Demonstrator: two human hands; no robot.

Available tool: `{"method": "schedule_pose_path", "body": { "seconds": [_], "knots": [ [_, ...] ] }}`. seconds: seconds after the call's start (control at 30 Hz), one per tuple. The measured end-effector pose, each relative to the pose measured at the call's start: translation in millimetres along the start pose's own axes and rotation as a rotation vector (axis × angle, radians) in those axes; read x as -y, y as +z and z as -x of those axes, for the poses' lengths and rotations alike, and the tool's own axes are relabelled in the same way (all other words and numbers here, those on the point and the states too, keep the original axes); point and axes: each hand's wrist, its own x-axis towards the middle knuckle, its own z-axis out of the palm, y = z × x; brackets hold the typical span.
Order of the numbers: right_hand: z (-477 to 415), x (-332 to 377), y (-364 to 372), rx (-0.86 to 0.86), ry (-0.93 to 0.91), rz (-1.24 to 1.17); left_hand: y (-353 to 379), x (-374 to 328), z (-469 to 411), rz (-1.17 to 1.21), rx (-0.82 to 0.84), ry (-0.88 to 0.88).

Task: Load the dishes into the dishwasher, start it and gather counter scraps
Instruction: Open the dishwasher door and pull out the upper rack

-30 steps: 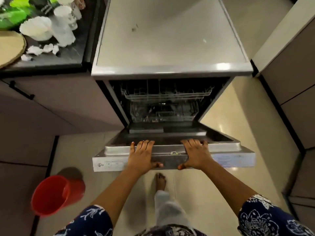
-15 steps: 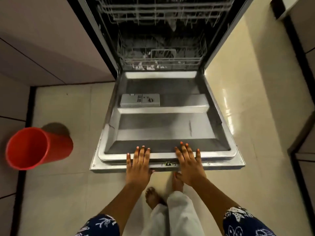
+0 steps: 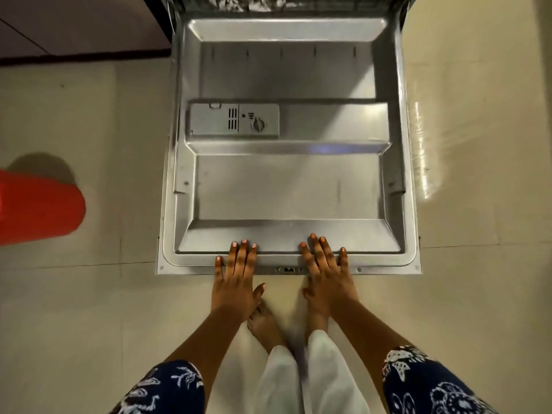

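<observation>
**Grip:** nothing is clasped. The left hand [image 3: 236, 276] and right hand [image 3: 327, 273] both lie flat, palms down, with the fingers straight and slightly spread. They press on the near lip of the stainless-steel dishwasher door [image 3: 283, 189]. The fingertips reach just past the lip onto the inner panel. The thumbs hang off the near edge; whether they hook under it cannot be told. The small latch [image 3: 288, 269] sits on the near edge, between the hands.

**Door pos.:** fully dropped, approx. level above the beige tiled floor [image 3: 89, 294], hinge at the far end. A grey rectangular detergent dispenser [image 3: 234, 121] is set left of centre in the inner panel.

**Handling (est.):** stiff sheet metal on a hinge, prob. sprung and fairly heavy. The surface is smooth and poss. slippery if wet. Take hold at the near lip, one hand on each side of the latch, as here.

**Pose:** the forearms [image 3: 209, 339] reach fwd and down, roughly parallel, with the wrists straight. The bare feet [image 3: 263, 324] stand just near of the door edge.

**Misc.:** a red plastic bucket [image 3: 35, 207] is on the floor, well left of the door.
</observation>
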Motion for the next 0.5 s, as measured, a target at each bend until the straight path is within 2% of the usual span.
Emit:
{"method": "schedule_pose_path", "body": {
  "seconds": [0.43, 0.5],
  "knots": [
    [-43, -16, 53, 0.073, -0.035, 0.022, 51, 15, -35, -0.003, 0.133, 0.017],
    [-49, -17, 59, 0.090, -0.028, 0.017, 57, 14, -37, -0.008, 0.107, 0.011]
  ]
}}
